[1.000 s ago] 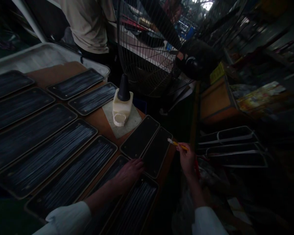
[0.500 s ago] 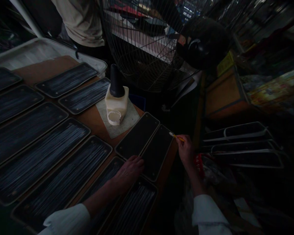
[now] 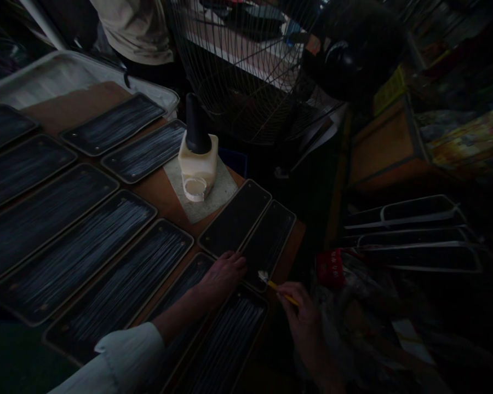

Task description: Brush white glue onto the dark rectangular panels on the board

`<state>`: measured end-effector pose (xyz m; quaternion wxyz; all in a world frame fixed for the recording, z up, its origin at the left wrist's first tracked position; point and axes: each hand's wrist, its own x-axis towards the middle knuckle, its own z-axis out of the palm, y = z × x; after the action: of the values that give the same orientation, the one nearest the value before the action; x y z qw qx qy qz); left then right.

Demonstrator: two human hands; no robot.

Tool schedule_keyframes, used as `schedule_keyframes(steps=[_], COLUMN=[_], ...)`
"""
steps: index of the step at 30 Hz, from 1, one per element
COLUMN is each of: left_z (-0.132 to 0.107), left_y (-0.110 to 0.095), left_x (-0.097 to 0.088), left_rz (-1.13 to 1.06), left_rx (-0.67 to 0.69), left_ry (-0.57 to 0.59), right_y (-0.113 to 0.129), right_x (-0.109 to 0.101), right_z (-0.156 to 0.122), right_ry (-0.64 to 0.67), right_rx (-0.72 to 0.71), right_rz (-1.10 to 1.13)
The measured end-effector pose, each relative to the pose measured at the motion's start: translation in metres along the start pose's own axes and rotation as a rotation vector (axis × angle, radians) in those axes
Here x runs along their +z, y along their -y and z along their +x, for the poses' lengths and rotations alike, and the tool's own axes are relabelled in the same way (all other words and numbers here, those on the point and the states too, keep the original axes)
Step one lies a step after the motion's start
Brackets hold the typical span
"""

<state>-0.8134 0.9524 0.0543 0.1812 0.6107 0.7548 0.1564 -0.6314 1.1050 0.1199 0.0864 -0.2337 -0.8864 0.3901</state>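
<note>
My right hand is closed on a small yellow-handled brush, whose white tip touches the near end of a plain black panel. My left hand lies on the table with fingers resting flat at the near edge of a second plain black panel. Several long black panels streaked with white lie in rows on the brown table. A cream glue bottle with a black cap stands on a grey cloth behind the plain panels.
A big wire-caged fan stands past the table's far edge. A person in a light shirt stands at the back. Stacked black panels lie to the right, with a red packet near my right hand.
My right hand has drawn the brush from the far right corner of the plain panel down toward me to its near end. The left hand has stayed put.
</note>
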Motion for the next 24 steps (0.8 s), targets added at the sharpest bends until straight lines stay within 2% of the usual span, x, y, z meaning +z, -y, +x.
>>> schedule_keyframes(steps=[2,4,9,13,16,20,24], left_z=[0.0,0.0,-0.001,0.0,-0.001,-0.001,0.0], left_y=[0.0,0.0,0.0,0.0,0.0,0.0,0.0], left_x=[-0.002,-0.005,-0.004,-0.001,-0.002,-0.003,-0.003], left_rz=[-0.005,-0.017,0.0,0.015,0.014,0.01,-0.003], left_rx=[0.003,0.007,0.017,0.021,0.013,0.013,0.009], left_ry=[0.003,0.006,0.007,0.006,0.008,0.014,0.019], right_y=[0.004,0.0,-0.035,-0.056,-0.062,-0.063,-0.048], right_x=[-0.006,-0.015,-0.029,-0.026,-0.018,-0.008,0.0], right_z=[-0.003,0.009,0.087,0.146,0.171,0.174,0.14], right_ry=[0.043,0.032,-0.169,-0.28,-0.301,-0.305,-0.226], right_rx=[0.021,0.044,0.018,-0.103,-0.182,-0.221,-0.238], right_rz=[0.02,0.018,0.071,0.034,-0.059,-0.131,-0.118])
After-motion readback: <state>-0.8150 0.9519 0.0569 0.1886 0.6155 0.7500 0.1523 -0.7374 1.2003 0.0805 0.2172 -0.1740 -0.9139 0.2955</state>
